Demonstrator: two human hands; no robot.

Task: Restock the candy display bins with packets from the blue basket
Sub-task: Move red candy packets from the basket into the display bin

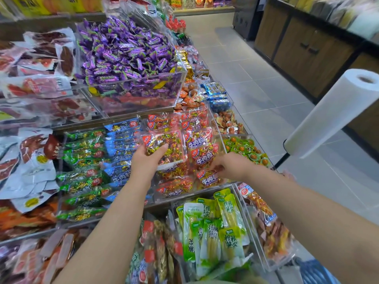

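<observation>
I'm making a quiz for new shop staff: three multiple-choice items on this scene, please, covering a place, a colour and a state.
1. Where is the white roll of plastic bags? A) far left B) far right C) bottom centre
2. The wrapped candies heaped in the top clear bin are: A) purple B) orange C) white
3. The left hand is: A) empty B) gripping a clear red-labelled candy packet C) on the floor
Key: B, it stands at the right edge; A, purple wrappers; B, fingers curl round the packet.
</observation>
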